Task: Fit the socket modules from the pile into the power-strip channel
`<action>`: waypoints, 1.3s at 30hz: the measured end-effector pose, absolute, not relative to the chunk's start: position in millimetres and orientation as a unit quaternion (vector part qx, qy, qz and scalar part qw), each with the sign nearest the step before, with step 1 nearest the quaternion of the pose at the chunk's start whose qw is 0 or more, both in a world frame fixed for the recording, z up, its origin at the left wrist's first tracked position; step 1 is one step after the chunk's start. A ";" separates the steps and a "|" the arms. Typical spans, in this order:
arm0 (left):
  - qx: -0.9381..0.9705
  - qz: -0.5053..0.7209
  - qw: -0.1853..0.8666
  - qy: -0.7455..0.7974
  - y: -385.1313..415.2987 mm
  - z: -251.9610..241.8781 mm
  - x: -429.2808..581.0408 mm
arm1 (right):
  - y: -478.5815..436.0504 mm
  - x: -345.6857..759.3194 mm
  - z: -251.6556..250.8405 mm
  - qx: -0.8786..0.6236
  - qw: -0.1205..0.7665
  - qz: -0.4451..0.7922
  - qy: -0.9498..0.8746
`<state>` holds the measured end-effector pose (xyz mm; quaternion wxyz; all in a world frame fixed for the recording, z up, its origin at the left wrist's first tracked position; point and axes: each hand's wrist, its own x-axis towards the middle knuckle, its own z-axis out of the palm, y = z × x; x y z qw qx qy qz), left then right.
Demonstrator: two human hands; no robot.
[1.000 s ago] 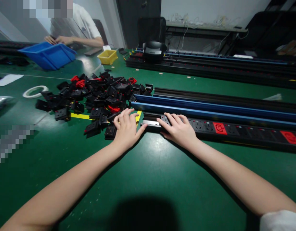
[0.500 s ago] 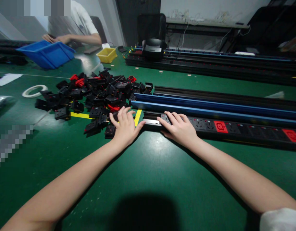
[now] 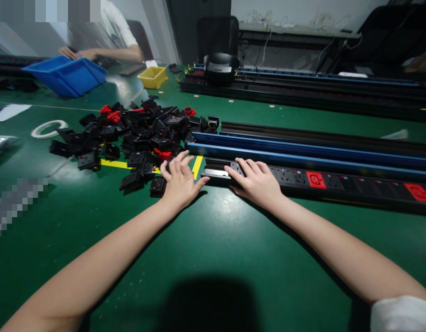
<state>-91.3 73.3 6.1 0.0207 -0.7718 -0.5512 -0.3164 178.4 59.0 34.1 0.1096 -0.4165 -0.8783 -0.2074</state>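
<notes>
A long black power strip rail [image 3: 354, 186] with black and red socket modules lies across the green table [image 3: 213, 240]. My right hand [image 3: 256, 182] rests flat on the rail's left end, fingers stretched over the first socket modules. My left hand [image 3: 180, 177] lies open, fingers spread, at the near edge of a pile of loose black and red socket modules [image 3: 136, 133], just left of the rail's end; its fingertips touch the nearest modules. A yellow tape mark [image 3: 198, 166] shows between pile and rail.
Blue and black rails [image 3: 303, 150] lie behind the strip; more rails [image 3: 303, 92] run along the back. A tape roll [image 3: 48, 129], a blue bin [image 3: 65, 78] and a yellow tray [image 3: 152, 76] stand at the left. Another person [image 3: 105, 39] works at the far left.
My left hand has slid a little left and away from the rail's end toward the module pile, fingers spreading. My right hand has stayed on the rail.
</notes>
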 end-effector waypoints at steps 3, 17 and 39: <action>-0.779 -0.328 0.014 -0.534 72.7 7.8 -92.0 | 58.5 177.7 34.8 -0.418 0.106 -0.202 -0.879; -0.752 -0.428 -0.019 -0.501 86.1 7.7 -95.4 | 58.0 177.1 34.7 -0.422 0.107 -0.201 -0.878; -0.749 -0.406 -0.052 -0.520 92.7 3.1 -100.4 | 58.9 177.8 34.4 -0.418 0.110 -0.205 -0.878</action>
